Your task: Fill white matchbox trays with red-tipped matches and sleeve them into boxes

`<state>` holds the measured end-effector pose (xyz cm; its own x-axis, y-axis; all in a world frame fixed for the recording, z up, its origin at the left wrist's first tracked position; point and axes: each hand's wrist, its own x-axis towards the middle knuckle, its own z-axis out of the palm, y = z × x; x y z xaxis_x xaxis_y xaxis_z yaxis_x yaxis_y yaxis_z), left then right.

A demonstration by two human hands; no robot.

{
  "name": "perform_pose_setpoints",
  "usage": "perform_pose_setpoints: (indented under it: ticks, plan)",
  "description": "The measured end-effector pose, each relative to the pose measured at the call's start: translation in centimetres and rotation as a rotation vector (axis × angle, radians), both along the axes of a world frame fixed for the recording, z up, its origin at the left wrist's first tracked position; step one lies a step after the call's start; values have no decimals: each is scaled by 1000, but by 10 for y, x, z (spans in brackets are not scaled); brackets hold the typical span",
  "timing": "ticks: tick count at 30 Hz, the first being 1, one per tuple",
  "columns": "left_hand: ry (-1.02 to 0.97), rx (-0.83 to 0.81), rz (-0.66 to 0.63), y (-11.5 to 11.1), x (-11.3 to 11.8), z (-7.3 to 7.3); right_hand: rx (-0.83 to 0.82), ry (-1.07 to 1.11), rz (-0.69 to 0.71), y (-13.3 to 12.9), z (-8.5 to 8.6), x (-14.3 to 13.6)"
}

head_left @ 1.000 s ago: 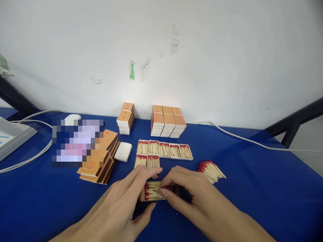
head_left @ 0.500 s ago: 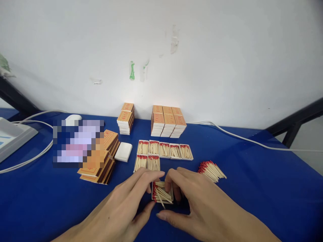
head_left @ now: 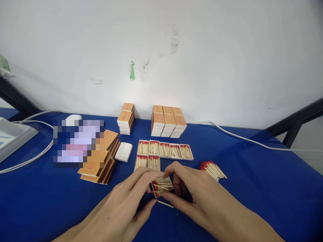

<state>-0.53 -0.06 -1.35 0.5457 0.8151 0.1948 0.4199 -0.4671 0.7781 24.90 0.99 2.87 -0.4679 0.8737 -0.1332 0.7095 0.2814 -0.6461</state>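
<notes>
A small white tray of red-headed matches (head_left: 163, 185) lies between my two hands at the lower middle. My left hand (head_left: 131, 191) is at its left side, its fingers bent against the far left edge, its thumb beside a loose match (head_left: 165, 203) on the table. From the right, my right hand (head_left: 193, 188) grips the tray, thumb at the near edge and index finger at the far edge. Several filled match trays (head_left: 164, 150) stand in two rows just beyond. Right of them lies a loose pile of matches (head_left: 212, 169).
Stacked orange matchboxes (head_left: 169, 121) and a smaller stack (head_left: 125, 118) stand by the wall. At left are orange sleeves (head_left: 97, 164), a white case (head_left: 123, 151), a blurred patch and a white device (head_left: 16, 136). A white cable (head_left: 239, 143) crosses the blue table (head_left: 252, 188).
My right thumb has moved up onto the tray's near edge. The tray is now tilted, the match that stuck out over its edge lies within, and a loose match shows on the table.
</notes>
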Motion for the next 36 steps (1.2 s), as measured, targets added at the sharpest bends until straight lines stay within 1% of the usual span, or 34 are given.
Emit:
perform_pose_setpoints:
  ticks: [4, 8, 10, 16, 19, 24, 28, 32, 36]
  plan:
    - [-15, -45, -49, 3, 0, 6, 80, 23, 21, -3, -4, 1]
    - [-6, -64, -50, 4, 1, 9, 148, 7, 51, -5, -10, 2]
    - [-10, -64, -47, 4, 1, 7, 135, 16, 46, -3, -10, 2]
    - [-1, -72, -39, 5, 0, 3, 41, 38, 74, 1, -2, 3]
    - [-3, -36, -45, 6, -1, 1, 29, 10, 79, 0, -4, 4]
    - [36, -39, -47, 5, -4, -2, 110, -40, 69, 1, -8, 8]
    - [32, -29, -41, 4, -4, 1, 164, -28, 58, 3, -2, 9]
    - [37, -33, -29, 4, -4, 1, 217, -9, 134, 0, 4, 7]
    - [30, -18, -6, 2, -5, -6, 318, -53, 205, -7, -3, 6]
